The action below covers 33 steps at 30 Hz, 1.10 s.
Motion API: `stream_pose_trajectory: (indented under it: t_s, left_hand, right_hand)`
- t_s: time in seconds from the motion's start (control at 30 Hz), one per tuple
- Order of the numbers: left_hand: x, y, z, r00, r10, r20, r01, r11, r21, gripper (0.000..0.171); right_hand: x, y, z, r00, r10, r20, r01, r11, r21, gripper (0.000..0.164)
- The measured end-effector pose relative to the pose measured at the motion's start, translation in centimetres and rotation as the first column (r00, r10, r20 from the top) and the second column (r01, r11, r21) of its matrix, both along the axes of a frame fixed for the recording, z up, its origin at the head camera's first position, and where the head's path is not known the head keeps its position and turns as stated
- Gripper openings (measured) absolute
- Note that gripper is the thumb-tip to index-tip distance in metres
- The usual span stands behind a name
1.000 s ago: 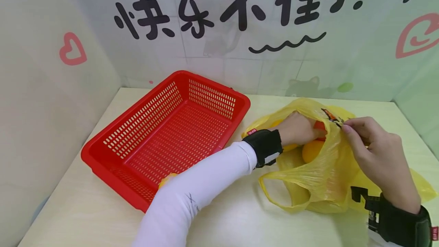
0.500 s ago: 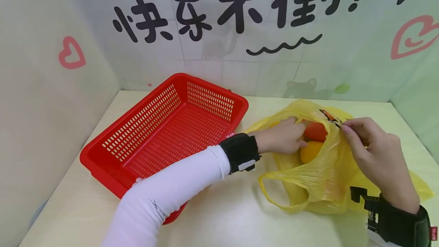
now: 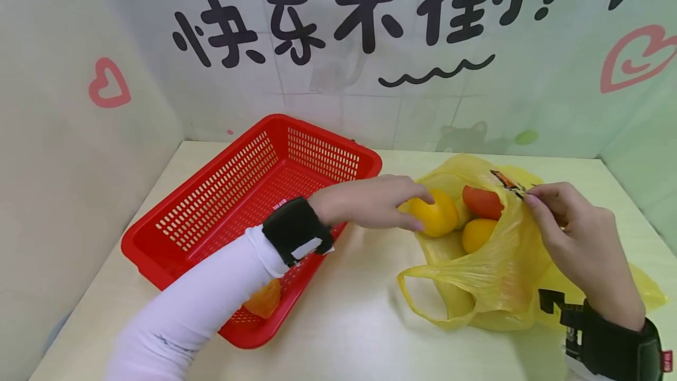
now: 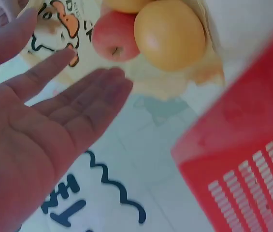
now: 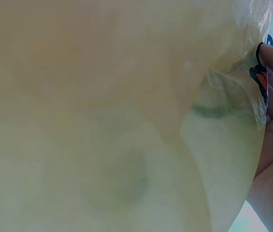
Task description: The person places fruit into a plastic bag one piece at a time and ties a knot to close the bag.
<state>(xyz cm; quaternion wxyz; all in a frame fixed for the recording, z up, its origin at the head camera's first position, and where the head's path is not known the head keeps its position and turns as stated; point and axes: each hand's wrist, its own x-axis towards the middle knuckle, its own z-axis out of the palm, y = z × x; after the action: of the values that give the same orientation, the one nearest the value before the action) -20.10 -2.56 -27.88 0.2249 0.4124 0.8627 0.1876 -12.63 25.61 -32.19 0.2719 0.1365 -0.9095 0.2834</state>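
A yellow plastic bag [image 3: 513, 287] lies on its side, its mouth facing left. Inside the mouth are a large yellow-orange round fruit [image 3: 436, 214], a red apple [image 3: 482, 201] and a smaller orange fruit [image 3: 478, 235]. My left hand [image 3: 370, 200] is just left of the large fruit, fingertips near it in the head view. In the left wrist view its fingers stretch out with nothing held, apart from the apple [image 4: 114, 36]. My right hand [image 3: 584, 243] pinches the bag's upper rim between thumb and fingers.
A red perforated basket [image 3: 312, 134] stands at the left, partly beneath my left forearm. An orange-yellow item [image 3: 262, 298] lies in its near end, partly hidden by the sleeve. A printed curtain [image 3: 338, 99] closes off the back of the pale table [image 3: 359, 322].
My left hand has drawn leftward out of the bag, uncovering the large fruit at its mouth. My right hand keeps its pinch on the rim. The view has shifted slightly.
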Motion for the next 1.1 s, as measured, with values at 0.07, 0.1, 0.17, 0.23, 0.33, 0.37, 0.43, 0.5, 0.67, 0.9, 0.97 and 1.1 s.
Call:
stream_pose_trajectory:
  t_s: [0.07,0.1,0.17,0.23,0.33,0.37,0.43,0.5,0.67,0.9,0.97,1.1]
  left_hand:
    - [0.2,-1.4,0.6,1.000,0.019,0.004,-0.019,1.000,0.007,0.050]
    - [0.4,-2.1,0.8,0.999,0.032,0.001,-0.032,0.999,0.009,0.049]
    - [0.6,-3.4,1.4,0.998,0.068,-0.012,-0.068,0.998,0.009,0.049]
    - [0.9,-4.7,1.9,0.994,0.102,-0.039,-0.102,0.995,0.000,0.048]
    - [1.4,-6.6,2.5,0.985,0.152,-0.079,-0.153,0.988,-0.003,0.048]
    - [1.5,-7.3,2.6,0.982,0.166,-0.086,-0.167,0.986,0.000,0.049]
    - [1.9,-8.6,2.6,0.976,0.195,-0.093,-0.196,0.981,0.003,0.049]
    - [2.3,-9.8,2.4,0.972,0.221,-0.080,-0.222,0.975,-0.002,0.051]
    - [3.2,-12.6,1.6,0.965,0.260,-0.026,-0.261,0.961,-0.091,0.058]
    - [3.9,-14.9,0.5,0.924,0.360,0.128,-0.296,0.886,-0.356,0.071]
    - [4.1,-15.2,0.0,0.904,0.392,0.171,-0.295,0.861,-0.414,0.073]
    - [4.4,-15.6,-1.2,0.876,0.415,0.246,-0.265,0.840,-0.474,0.071]
  right_hand:
    - [0.0,0.0,0.0,1.000,0.004,-0.004,-0.004,1.000,-0.007,0.013]
    - [0.0,0.0,0.0,1.000,0.009,-0.005,-0.009,1.000,-0.014,0.013]
    - [0.0,0.1,0.0,1.000,0.014,-0.010,-0.014,1.000,-0.021,0.013]
    - [-0.1,0.1,0.0,1.000,0.018,-0.009,-0.018,0.999,-0.028,0.013]
    - [-0.1,0.2,0.0,1.000,0.021,-0.009,-0.021,0.999,-0.029,0.013]
    - [-0.1,0.2,0.0,1.000,0.021,-0.008,-0.021,0.999,-0.028,0.013]
    - [0.0,0.2,0.0,1.000,0.024,-0.005,-0.024,0.999,-0.028,0.013]
    - [0.0,0.3,-0.1,1.000,0.028,-0.002,-0.028,0.999,-0.032,0.013]
    - [0.1,0.4,-0.2,0.999,0.033,-0.003,-0.033,0.998,-0.045,0.012]
    - [0.2,0.3,0.0,1.000,0.027,0.001,-0.026,0.999,-0.032,0.012]
    - [0.2,0.3,0.0,1.000,0.027,0.003,-0.027,0.999,-0.026,0.012]
    - [0.3,0.2,0.0,1.000,0.023,0.004,-0.023,0.999,-0.028,0.012]
